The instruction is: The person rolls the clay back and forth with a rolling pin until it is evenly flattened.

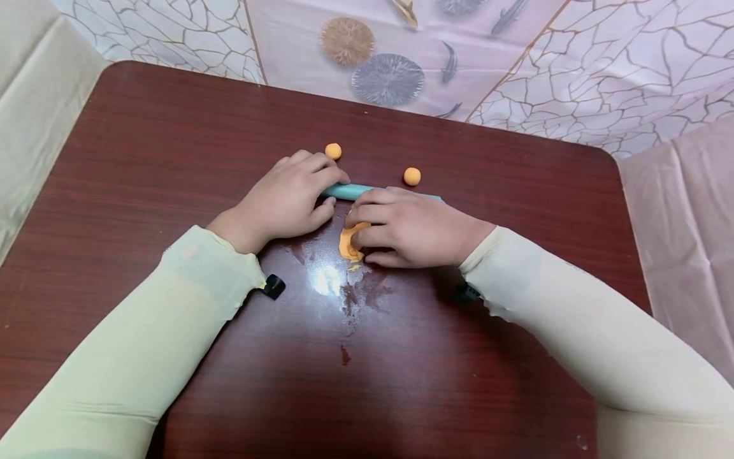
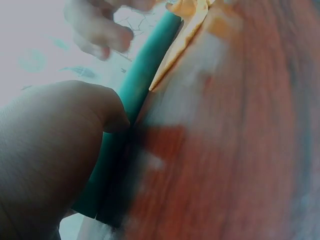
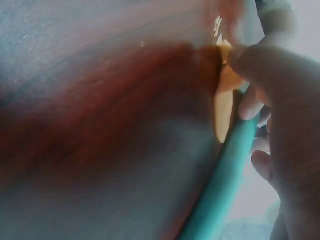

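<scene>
A flattened piece of orange modelling clay (image 1: 346, 244) lies on the dark red-brown table, just in front of a smooth teal rod (image 1: 347, 191). My left hand (image 1: 289, 196) holds the rod near its left end; in the left wrist view its thumb (image 2: 107, 107) rests along the rod's side. With its fingers bent down, my right hand (image 1: 410, 228) pinches the clay, partly covering it and the rod's middle. The right wrist view has the thumb and a fingertip at the clay's lifted edge (image 3: 227, 82), close beside the rod.
Two small orange balls (image 1: 333, 151) (image 1: 411, 176) sit behind the rod. Whitish smears (image 1: 367, 290) and small clay scraps mark the table (image 1: 344, 408) before the hands. A patterned cloth (image 1: 395, 38) hangs behind the table's far edge.
</scene>
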Demonstrator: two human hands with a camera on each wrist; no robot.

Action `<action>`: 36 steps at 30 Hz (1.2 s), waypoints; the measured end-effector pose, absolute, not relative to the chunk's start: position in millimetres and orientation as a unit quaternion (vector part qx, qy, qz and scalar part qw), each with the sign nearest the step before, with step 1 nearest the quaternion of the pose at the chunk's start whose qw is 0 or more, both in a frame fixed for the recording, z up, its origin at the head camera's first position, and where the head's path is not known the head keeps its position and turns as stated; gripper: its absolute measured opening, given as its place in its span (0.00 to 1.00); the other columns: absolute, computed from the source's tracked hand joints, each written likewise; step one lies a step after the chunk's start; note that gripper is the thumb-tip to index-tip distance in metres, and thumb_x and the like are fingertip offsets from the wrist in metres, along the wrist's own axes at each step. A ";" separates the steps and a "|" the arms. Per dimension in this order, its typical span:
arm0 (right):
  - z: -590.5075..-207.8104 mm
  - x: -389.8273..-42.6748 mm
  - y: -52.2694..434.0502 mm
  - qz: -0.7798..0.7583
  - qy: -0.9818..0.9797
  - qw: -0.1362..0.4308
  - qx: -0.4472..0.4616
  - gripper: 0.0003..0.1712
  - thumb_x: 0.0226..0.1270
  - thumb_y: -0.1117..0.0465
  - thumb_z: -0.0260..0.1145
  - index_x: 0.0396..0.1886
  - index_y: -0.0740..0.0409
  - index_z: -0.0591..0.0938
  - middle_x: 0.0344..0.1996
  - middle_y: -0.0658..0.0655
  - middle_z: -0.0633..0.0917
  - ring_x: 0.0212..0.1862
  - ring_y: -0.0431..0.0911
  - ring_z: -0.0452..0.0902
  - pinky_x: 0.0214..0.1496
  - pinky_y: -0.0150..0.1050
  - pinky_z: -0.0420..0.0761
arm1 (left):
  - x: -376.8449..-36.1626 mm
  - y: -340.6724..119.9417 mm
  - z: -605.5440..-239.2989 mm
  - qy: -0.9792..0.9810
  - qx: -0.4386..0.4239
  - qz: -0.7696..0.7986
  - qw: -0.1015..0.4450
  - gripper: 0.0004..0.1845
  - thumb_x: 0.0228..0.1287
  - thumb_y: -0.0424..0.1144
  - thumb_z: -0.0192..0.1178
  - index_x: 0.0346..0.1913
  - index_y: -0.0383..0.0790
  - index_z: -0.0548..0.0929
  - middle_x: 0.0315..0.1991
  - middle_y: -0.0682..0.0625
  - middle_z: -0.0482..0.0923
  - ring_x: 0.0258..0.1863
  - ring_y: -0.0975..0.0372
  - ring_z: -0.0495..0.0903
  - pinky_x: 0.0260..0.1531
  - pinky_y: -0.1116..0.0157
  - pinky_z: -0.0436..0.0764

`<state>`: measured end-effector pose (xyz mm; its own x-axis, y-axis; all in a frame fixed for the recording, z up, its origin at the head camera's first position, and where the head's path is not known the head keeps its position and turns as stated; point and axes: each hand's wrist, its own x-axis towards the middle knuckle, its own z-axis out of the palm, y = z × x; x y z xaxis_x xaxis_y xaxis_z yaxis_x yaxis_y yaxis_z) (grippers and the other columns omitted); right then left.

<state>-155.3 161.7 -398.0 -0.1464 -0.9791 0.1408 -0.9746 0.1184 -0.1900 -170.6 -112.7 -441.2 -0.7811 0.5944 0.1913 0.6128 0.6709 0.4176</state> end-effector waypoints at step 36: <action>-415.0 -149.4 152.4 -0.134 0.777 0.031 -0.614 0.14 0.82 0.56 0.74 0.60 0.53 0.92 0.53 0.49 0.91 0.56 0.48 0.86 0.64 0.42 0.84 | -171.6 -114.8 -441.2 -0.912 -0.337 -0.231 0.022 0.17 0.78 0.42 0.62 0.64 0.47 0.87 0.63 0.48 0.83 0.58 0.48 0.78 0.61 0.44 0.77</action>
